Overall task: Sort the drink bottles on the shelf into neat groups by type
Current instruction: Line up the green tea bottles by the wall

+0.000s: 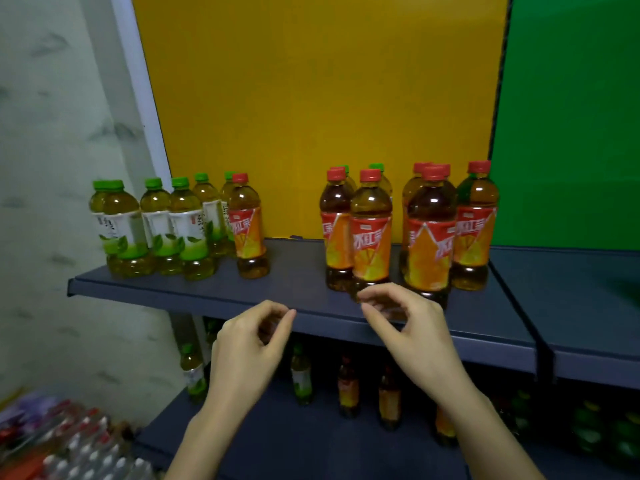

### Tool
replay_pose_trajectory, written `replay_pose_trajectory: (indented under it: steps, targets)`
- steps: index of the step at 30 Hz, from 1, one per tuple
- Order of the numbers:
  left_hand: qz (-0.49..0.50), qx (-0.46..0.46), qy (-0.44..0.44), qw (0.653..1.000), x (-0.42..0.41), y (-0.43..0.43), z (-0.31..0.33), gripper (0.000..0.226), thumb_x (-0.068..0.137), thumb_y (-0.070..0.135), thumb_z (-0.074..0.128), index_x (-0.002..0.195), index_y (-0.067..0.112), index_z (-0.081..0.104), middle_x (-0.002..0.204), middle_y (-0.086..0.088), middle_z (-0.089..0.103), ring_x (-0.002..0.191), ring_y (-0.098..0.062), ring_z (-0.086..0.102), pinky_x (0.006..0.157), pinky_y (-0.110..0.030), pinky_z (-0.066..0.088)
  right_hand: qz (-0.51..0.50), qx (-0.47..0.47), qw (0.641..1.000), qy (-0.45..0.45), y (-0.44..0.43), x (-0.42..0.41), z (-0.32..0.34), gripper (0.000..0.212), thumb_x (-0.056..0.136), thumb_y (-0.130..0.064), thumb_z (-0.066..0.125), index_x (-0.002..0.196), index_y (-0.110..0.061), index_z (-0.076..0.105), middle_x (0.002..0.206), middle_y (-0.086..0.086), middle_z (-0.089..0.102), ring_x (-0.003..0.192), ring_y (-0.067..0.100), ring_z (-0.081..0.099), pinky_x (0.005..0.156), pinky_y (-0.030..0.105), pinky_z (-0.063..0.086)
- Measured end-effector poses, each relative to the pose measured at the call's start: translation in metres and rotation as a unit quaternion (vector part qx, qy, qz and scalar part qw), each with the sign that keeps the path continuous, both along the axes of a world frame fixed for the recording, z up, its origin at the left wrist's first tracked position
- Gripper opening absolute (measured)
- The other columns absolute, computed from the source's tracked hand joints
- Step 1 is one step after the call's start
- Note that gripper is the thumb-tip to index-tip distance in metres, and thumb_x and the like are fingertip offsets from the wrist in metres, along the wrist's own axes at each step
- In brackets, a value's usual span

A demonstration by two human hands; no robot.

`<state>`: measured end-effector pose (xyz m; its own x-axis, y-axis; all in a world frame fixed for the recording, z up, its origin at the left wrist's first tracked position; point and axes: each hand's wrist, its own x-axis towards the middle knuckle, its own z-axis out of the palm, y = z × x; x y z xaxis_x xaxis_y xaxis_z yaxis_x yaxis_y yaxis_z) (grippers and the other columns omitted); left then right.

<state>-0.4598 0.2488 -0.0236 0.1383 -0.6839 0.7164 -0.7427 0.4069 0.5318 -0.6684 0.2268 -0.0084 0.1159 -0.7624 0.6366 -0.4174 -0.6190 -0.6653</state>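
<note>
Nearest, bottom left: blurry shrink-wrapped packs (69,445), glossy film, contents unclear. Both hands hover in front of the shelf (298,271) at its front lip, neither touching a bottle. The left hand (249,348): grip slack, fingers loosely curled toward the thumb, nothing in it. The right hand (412,330): same, grip loose and empty, fingertips just short of the base of the front bottles. Reads as a between-picks pose, hands poised to choose the next bottle. Below them a lower shelf (277,441) carries a few more bottles, dim, mixed caps. The shelf itself is flat dark matte metal with a folded front edge. On it, right of centre, the red-cap bottles (429,233): clear waisted plastic, amber tea, glossy red-orange labels, bunched tight. At the left end, the green-cap bottles (156,226): paler liquid, white-and-green leaf labels, also bunched. Sorting looks partly done: one stray red-cap bottle (247,226) stands right beside the green group, and two green caps (376,167) poke up behind the red group, so those likely need swapping. Behind: smooth yellow panel (311,81), green panel (571,116)
</note>
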Motion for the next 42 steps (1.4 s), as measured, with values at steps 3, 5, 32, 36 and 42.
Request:
replay_pose_trajectory:
  steps: [3, 5, 32, 36, 42]
  targets:
    - [-0.02, 0.008, 0.018, 1.0, 0.023, -0.012, 0.001, 0.03, 0.079, 0.055, 0.047, 0.072, 0.03, 0.061, 0.064, 0.012, 0.063, 0.062, -0.007, 0.06, 0.055, -0.028, 0.049, -0.007, 0.008, 1.0, -0.003, -0.01, 0.027, 0.004, 0.014, 0.085, -0.016, 0.063, 0.095, -0.026, 0.068, 0.089, -0.014, 0.067, 0.082, 0.003, 0.061, 0.071, 0.013, 0.049]
    - [-0.027, 0.016, 0.015, 0.999, 0.031, -0.023, 0.002, 0.025, 0.079, 0.053, 0.05, 0.071, 0.031, 0.061, 0.066, 0.011, 0.064, 0.064, -0.007, 0.059, 0.055, -0.025, 0.048, -0.021, 0.014, 1.0, -0.003, -0.02, 0.039, 0.006, 0.015, 0.085, -0.015, 0.062, 0.096, -0.025, 0.067, 0.088, -0.013, 0.067, 0.08, 0.003, 0.061, 0.071, 0.012, 0.048]
    - [-0.068, 0.14, -0.022, 0.988, -0.04, -0.195, 0.018, 0.069, 0.063, 0.069, 0.063, 0.114, 0.026, 0.045, 0.112, 0.008, 0.055, 0.108, -0.014, 0.054, 0.084, -0.036, 0.047, -0.138, 0.124, 0.983, 0.0, -0.102, 0.045, -0.014, 0.057, 0.095, -0.018, 0.046, 0.145, -0.027, 0.021, 0.145, -0.016, 0.03, 0.132, -0.004, 0.025, 0.107, 0.011, 0.021]
    - [-0.088, 0.148, -0.013, 0.985, -0.022, -0.199, 0.019, 0.07, 0.062, 0.068, 0.066, 0.115, 0.028, 0.045, 0.113, 0.009, 0.055, 0.109, -0.014, 0.054, 0.085, -0.035, 0.045, -0.114, 0.185, 0.975, -0.045, -0.113, 0.058, -0.005, 0.057, 0.098, -0.026, 0.04, 0.147, -0.026, 0.01, 0.143, -0.021, 0.016, 0.128, -0.008, 0.011, 0.105, 0.013, 0.011]
    - [-0.278, 0.255, 0.15, 0.914, 0.011, -0.207, 0.034, 0.073, 0.056, 0.081, 0.052, 0.109, 0.03, 0.051, 0.114, 0.01, 0.059, 0.104, -0.009, 0.055, 0.088, -0.031, 0.046, -0.112, 0.17, 0.964, -0.173, -0.148, 0.077, 0.013, 0.051, 0.099, -0.03, 0.034, 0.147, -0.029, 0.015, 0.149, -0.015, 0.022, 0.138, 0.003, 0.017, 0.115, 0.026, 0.013]
